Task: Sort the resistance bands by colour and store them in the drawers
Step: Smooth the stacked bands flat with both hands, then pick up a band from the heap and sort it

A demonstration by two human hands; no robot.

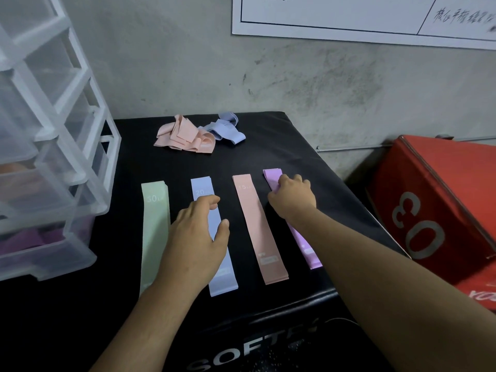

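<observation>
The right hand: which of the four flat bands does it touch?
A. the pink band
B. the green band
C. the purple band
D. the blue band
C: the right hand lies with curled fingers on the far end of the purple band, which is the rightmost band in the row.

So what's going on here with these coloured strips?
A person is sorting resistance bands by colour. On the black pad lie a green band, a blue band, a pink band and a purple band, side by side. The right hand curls its fingers on the purple band's far end; the left hand is over the blue band, fingers loosely bent, apparently holding nothing. A jumbled heap of pink and blue bands sits at the back, and the clear drawer unit stands at the left.
</observation>
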